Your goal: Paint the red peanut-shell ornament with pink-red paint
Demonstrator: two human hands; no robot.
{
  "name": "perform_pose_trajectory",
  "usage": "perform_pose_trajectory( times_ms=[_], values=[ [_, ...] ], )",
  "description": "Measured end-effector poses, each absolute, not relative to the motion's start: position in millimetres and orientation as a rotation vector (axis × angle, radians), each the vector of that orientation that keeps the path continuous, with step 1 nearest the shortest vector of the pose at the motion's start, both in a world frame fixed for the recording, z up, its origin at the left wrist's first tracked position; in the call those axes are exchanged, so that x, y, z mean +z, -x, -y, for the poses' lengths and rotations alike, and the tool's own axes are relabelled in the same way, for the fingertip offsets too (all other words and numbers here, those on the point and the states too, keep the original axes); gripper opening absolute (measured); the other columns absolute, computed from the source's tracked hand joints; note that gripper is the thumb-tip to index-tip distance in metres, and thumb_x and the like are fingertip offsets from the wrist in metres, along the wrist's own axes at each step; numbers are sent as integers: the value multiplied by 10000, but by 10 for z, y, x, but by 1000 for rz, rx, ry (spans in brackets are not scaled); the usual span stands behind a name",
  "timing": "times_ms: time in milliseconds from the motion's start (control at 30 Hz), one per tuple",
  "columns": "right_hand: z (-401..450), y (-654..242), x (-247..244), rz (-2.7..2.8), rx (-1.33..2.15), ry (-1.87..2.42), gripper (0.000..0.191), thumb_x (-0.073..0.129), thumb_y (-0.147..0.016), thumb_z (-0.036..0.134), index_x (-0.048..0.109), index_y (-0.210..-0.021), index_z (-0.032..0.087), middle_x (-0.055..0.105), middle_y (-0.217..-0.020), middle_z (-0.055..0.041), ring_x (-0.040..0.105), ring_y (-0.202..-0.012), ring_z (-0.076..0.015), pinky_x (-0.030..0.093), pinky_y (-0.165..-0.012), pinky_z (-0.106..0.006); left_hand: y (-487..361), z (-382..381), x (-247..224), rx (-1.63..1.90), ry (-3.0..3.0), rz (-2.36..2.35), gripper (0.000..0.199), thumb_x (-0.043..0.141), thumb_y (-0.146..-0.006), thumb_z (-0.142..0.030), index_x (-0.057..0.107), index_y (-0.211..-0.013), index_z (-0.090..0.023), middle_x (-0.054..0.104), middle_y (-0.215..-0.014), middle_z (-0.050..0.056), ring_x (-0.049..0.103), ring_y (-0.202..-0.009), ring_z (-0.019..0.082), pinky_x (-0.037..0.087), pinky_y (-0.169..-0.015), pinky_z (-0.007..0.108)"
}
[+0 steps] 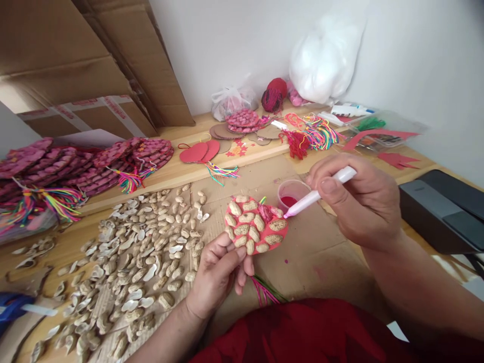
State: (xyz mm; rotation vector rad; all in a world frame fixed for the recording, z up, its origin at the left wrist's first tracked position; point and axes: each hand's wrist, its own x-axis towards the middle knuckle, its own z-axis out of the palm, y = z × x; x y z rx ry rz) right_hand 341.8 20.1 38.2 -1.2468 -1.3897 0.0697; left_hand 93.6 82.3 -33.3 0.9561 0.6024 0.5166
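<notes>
My left hand (224, 267) grips the lower edge of a round red disc (247, 218), thumb on top. Peanut shells are stuck over its face; a few near the upper right are coloured pink, the others are plain tan. In my right hand (357, 206), pinched between thumb and fingers, is a white-handled paintbrush (308, 201). Its pink tip is at the disc's right edge, by a shell; whether they touch I cannot tell. Just behind the brush stands a clear plastic cup (293, 189) with dark pink paint. Coloured strings (266, 290) hang below the disc.
Loose peanut shells (151, 252) spread across the cardboard (313, 262) on the left. Finished-looking pink shell discs with tassels (91, 166) are stacked behind them. Red discs (198, 151), yarn (274, 96) and threads (317, 131) lie farther back. A dark box (434, 217) sits at right, a blue glue gun (13, 310) at left.
</notes>
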Motion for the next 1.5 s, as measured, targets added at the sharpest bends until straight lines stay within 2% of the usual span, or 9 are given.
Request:
perform_pose_trajectory(
  times_ms=[233,600,867,1000,1267,1500],
  values=[
    [-210,-3405,378,1372,63,1237,112,624,-934,292,655,-837,246,632,-758,-24,626,-726,-207,497,-698,-403,-924,-822,-345,489,-975,-592,205,681,-904,-339,623,-911,-143,670,-639,-3,496,-391,56,402,-338,122],
    [-221,-3363,401,1408,-8,1196,95,617,-932,288,650,-846,265,644,-735,-19,623,-707,-210,487,-643,-399,-933,-818,-342,500,-961,-578,204,679,-908,-341,616,-907,-147,671,-636,-4,484,-377,46,384,-337,113],
    [-220,-3290,425,1468,-142,1181,76,636,-897,234,638,-826,260,643,-705,-19,607,-716,-224,467,-721,-455,-943,-819,-322,507,-933,-588,195,675,-912,-329,613,-900,-145,678,-637,-3,493,-375,46,392,-335,107],
    [-215,-3284,430,1590,-101,1160,67,660,-867,204,627,-862,262,633,-704,-1,606,-721,-217,456,-722,-438,-943,-819,-323,510,-919,-573,181,672,-921,-317,616,-904,-146,684,-640,-6,501,-377,45,412,-337,103],
    [-176,-3269,459,1618,-250,1208,59,673,-866,209,621,-855,233,638,-722,-8,610,-762,-206,459,-768,-427,-944,-827,-336,512,-920,-568,176,667,-931,-310,617,-922,-141,692,-648,-9,507,-375,35,409,-335,86],
    [-182,-3243,498,1683,-339,1272,84,700,-853,215,621,-834,238,658,-716,3,610,-724,-194,460,-697,-393,-959,-830,-337,517,-911,-567,178,667,-928,-309,623,-932,-137,690,-639,-5,505,-371,38,406,-330,86]
  ],
)
